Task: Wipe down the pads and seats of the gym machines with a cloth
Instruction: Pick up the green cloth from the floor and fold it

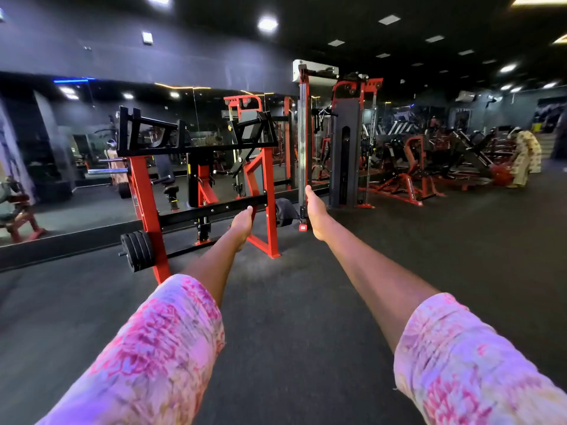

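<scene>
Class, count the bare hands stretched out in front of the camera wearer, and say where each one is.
2. The left hand reaches toward the red machine frame; the right hand is beside it, nearer the cable tower. Neither shows a cloth.

Red-n-black machine point(196, 179) — pink floral sleeves point(159, 342), dk grey floor point(306, 302).

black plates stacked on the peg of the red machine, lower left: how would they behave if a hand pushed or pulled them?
The black plates look thick and solid, so probably heavy for their size. They sit threaded on a horizontal peg on the red machine, so a sideways push would likely do little; they would probably only slide along the peg. Once off it, a round plate could roll.
</scene>
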Motion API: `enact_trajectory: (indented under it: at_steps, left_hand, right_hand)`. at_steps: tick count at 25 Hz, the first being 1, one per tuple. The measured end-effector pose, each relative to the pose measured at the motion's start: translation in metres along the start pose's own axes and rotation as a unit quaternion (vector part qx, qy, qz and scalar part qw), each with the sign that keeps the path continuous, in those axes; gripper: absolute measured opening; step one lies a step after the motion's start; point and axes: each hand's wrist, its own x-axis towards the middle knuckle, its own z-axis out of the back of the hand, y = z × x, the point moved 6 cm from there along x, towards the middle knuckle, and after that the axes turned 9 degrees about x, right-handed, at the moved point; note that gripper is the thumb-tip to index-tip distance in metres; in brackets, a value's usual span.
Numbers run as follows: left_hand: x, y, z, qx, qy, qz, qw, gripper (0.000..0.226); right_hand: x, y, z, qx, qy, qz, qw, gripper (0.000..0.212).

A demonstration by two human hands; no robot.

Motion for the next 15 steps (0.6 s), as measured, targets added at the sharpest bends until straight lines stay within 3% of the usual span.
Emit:
enact_trajectory:
  at_steps: [9,15]
  left_hand:
    - [0.123,-0.010,-0.080,-0.019,0.019,0.008,1.000,0.055]
    - [0.232,-0.054,-0.143,-0.049,0.016,0.004,0.999,0.053]
  right_hand:
    - [0.148,-0.007,0.054,-0.013,0.002,-0.009,1.000,0.069]
    - [0.274,0.009,0.097,-0.033,0.010,-0.023,0.999,0.068]
